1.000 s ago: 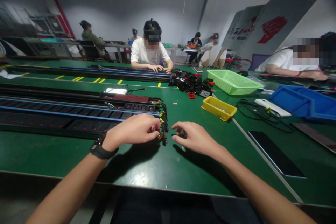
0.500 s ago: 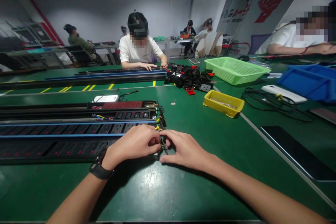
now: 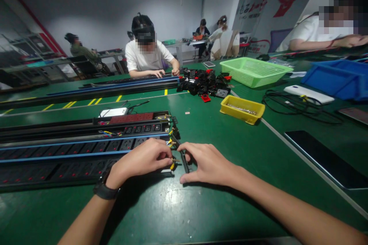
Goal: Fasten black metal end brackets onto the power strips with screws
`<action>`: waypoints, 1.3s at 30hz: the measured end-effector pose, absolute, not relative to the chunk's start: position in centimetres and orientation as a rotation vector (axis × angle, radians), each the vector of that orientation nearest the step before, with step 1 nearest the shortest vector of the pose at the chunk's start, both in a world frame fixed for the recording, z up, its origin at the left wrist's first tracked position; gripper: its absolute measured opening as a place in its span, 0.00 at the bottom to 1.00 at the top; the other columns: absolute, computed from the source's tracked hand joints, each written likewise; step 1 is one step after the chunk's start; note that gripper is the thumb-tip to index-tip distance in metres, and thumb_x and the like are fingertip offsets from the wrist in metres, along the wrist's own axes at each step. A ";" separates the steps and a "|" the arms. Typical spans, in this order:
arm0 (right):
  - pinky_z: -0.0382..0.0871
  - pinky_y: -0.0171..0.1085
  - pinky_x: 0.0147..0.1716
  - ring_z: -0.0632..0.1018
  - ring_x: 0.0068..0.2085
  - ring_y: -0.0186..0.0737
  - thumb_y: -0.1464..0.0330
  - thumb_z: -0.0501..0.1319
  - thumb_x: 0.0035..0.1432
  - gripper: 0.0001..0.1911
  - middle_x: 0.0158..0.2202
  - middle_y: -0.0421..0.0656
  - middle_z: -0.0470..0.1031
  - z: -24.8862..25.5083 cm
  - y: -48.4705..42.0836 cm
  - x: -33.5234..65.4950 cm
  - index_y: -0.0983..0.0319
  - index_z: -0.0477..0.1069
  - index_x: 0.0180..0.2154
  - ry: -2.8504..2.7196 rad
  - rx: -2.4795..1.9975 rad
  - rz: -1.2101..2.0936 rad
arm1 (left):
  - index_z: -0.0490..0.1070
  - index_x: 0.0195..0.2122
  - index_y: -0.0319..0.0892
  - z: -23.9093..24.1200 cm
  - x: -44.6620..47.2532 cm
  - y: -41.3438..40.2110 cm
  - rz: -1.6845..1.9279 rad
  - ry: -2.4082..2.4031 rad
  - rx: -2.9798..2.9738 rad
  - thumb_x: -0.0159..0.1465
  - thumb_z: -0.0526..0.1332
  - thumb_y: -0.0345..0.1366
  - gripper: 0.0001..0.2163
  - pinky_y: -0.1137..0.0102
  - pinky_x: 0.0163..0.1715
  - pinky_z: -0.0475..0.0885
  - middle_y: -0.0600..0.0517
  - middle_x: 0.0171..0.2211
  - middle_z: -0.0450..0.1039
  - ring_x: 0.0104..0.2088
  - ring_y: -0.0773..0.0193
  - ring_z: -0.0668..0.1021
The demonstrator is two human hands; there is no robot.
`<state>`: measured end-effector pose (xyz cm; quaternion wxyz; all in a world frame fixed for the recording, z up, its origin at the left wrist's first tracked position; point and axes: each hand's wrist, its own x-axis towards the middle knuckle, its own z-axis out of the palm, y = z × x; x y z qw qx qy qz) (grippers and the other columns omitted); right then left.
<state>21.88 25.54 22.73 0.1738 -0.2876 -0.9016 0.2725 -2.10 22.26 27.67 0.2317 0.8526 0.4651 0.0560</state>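
My left hand (image 3: 148, 155), with a black watch on its wrist, pinches a short yellow wire (image 3: 173, 165) with a brass-coloured pin or screw at its tip. The wire comes out at the right end of the nearest black power strip (image 3: 71, 170), which lies flat with several sockets and small red lights or switches. My right hand (image 3: 209, 164) grips a narrow black end cap (image 3: 184, 160) between thumb and fingers, tilted and apart from the strip's end. Behind lies a blue-edged power strip (image 3: 92, 147), with yellow wires at its end too.
Further back are more strips, one with a dark red socket block (image 3: 131, 118). A yellow tray (image 3: 243, 116) of small metal parts, a green basket (image 3: 253, 76), a pile of black and red sockets (image 3: 201, 84), blue bins (image 3: 336, 84) and a phone (image 3: 324, 159) lie around. Co-workers sit opposite and right.
The end cap in my right hand has moved right, away from the strip's end, opening a gap. My left hand keeps its pinch, and the wire tip now shows. The view has shifted slightly.
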 end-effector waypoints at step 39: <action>0.70 0.47 0.47 0.75 0.51 0.54 0.46 0.73 0.50 0.38 0.49 0.50 0.76 21.7 30.4 25.0 0.60 0.72 0.56 -2.582 -0.911 0.337 | 0.79 0.34 0.42 26.6 -2.3 21.8 0.240 1.388 2.384 0.64 0.62 0.33 0.06 0.72 0.30 0.61 0.53 0.27 0.71 0.29 0.66 0.71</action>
